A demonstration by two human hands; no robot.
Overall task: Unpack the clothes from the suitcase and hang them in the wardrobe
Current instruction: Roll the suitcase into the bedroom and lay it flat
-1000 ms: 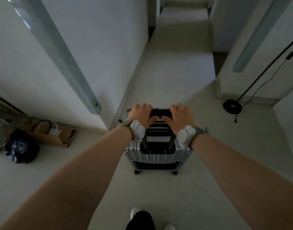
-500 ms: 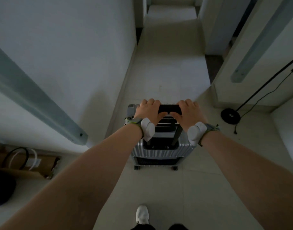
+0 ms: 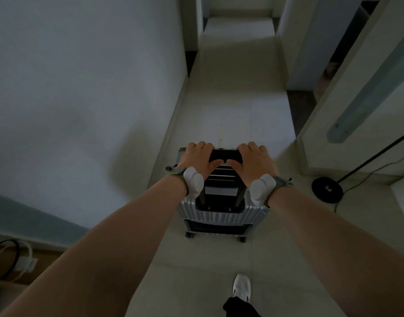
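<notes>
Suitcase: upright, silver, ribbed shell

Showed silver-grey ribbing on the suitcase, black on its handle, white on the shoe, black on the lamp base, cream on the floor.

A home hallway: pale tiled floor, plain white walls, a floor lamp's round base, doorways opening ahead.
</notes>
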